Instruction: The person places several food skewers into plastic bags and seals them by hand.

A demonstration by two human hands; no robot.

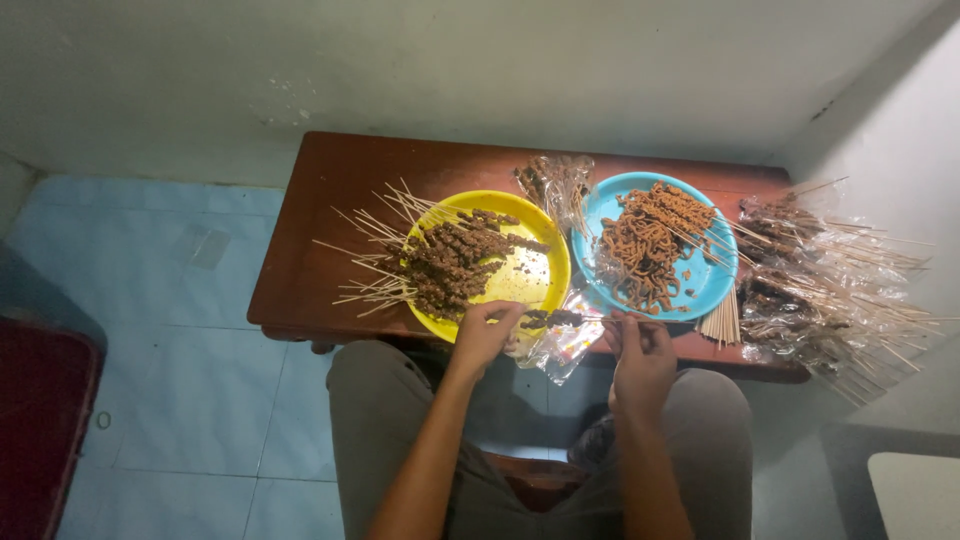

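glossy plastic yellow plate (545, 262), blue plate (716, 282); polished wood table (300, 270); crinkly clear wrap (562, 345).

Bare counter (300, 270) is found only at the left end. Elsewhere passage is blocked by yellow plate (545, 262), blue plate (722, 283), and bagged skewers (830, 300).

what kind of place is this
Likely a home or small food-prep corner: a low wooden table against a bare wall, blue tiled floor, and plates of skewered meat, yellow plate and blue plate.

Skewer tips in the clear bags (830, 290) run blurred toward the right edge; the red object (40, 430) is cut off left.
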